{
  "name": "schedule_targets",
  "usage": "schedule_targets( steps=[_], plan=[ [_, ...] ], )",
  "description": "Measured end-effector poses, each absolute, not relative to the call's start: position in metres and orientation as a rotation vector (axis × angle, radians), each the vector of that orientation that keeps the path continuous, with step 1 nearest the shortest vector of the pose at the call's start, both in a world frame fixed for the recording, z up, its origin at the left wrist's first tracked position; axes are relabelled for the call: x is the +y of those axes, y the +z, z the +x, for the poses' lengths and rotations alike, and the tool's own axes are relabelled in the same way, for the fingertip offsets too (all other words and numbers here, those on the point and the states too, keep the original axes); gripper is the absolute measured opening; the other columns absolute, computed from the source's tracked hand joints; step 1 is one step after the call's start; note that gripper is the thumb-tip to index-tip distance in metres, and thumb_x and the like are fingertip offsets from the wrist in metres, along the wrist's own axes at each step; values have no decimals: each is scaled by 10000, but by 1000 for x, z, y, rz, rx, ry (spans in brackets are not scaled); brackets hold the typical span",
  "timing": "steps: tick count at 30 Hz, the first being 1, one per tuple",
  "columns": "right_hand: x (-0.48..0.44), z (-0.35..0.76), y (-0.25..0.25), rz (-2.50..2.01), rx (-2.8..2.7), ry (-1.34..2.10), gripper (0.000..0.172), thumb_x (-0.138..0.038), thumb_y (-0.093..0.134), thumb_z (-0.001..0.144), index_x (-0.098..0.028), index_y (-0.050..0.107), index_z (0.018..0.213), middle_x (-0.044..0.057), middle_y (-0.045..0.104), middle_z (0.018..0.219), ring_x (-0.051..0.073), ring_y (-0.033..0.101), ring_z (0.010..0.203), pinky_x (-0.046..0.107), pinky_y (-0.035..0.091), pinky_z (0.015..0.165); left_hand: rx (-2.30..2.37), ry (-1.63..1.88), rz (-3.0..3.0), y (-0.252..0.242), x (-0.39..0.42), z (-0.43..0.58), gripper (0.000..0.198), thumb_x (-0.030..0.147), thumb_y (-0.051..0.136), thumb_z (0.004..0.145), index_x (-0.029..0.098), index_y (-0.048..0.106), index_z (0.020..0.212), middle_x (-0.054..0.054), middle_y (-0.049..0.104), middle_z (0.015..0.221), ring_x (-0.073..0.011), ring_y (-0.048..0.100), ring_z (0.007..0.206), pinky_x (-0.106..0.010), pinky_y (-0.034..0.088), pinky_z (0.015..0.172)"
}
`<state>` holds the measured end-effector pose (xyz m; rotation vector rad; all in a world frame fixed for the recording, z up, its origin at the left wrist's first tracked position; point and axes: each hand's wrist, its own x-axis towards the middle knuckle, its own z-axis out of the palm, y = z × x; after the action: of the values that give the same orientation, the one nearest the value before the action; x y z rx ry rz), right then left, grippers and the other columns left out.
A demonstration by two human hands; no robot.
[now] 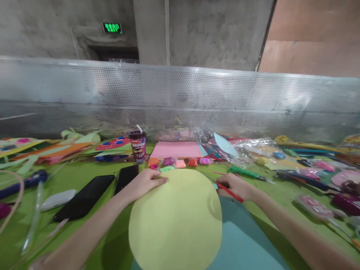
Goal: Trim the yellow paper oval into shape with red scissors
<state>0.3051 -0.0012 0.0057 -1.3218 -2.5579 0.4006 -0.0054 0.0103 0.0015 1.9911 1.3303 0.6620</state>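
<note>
A large pale-yellow paper disc (174, 221) lies in front of me, over a blue paper sheet (244, 236) that shows on its right and below. My left hand (149, 183) pinches the disc's upper left edge, thumb on top and the other fingers mostly hidden. At the upper right edge, my right hand (234, 185) is closed around a slim red-handled tool (232, 194). Its working end lies by the disc's edge and is too small to make out. Green-handled scissors (250, 174) rest just beyond my right hand.
Two black phones (84, 198) and a white mouse-like object (58, 199) lie left. A drink cup (137, 145) with a straw stands behind, beside pink paper (177, 149) and several small colored clay packs (192, 162). Pliers (306, 182) lie right. A perforated metal panel (180, 97) closes the back.
</note>
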Motion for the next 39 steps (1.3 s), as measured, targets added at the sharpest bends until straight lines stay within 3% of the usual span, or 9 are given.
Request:
schedule_targets(
  steps=[15, 39],
  plan=[
    [-4, 302, 7, -1336, -2546, 474, 118, -135, 405, 658, -154, 393, 542, -35, 420, 465, 61, 363, 412, 179, 245, 394, 1328, 676, 2010, 1, 10, -6, 384, 546, 458, 645, 170, 506, 587, 14, 479, 557, -147, 454, 512, -233, 294, 480],
    [2, 309, 7, -1328, -2578, 344, 183, -189, 428, 658, -149, 377, 487, -48, 293, 449, 56, 245, 440, 184, 230, 415, 1359, 638, 2013, 8, 8, -5, 400, 549, 476, 612, 170, 595, 661, -20, 582, 642, -189, 516, 593, -242, 318, 510]
  ],
)
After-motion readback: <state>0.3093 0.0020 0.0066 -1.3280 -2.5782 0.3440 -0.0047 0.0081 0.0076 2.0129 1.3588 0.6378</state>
